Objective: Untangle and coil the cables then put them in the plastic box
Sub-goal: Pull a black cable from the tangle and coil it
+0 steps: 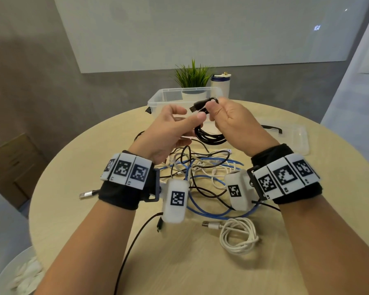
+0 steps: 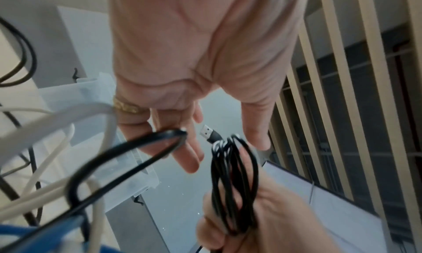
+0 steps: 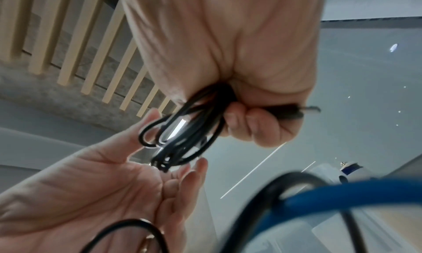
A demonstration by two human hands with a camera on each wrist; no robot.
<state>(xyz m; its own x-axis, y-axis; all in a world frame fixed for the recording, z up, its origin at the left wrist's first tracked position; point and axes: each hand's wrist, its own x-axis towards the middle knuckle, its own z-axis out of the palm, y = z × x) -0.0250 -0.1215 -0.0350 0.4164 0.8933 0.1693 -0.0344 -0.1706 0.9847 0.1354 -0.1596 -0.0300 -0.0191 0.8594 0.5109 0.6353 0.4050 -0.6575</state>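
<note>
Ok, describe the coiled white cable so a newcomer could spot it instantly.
Start at the round wooden table. Nearer the person than the tangled cables lies the white cable, by the right forearm. It alone is neatly coiled, apart from the tangle, its silver USB plug pointing left.

Grey wall (image 1: 41,60), round wooden table (image 1: 200,262)

Above the round worktop (image 1: 77,209), the right hand (image 1: 237,122) gripped a coiled black cable (image 1: 209,135) beside the open left hand (image 1: 168,128), over tangled cables (image 1: 205,177), a coiled white cable (image 1: 239,235) and a clear plastic box (image 1: 158,99).
</note>
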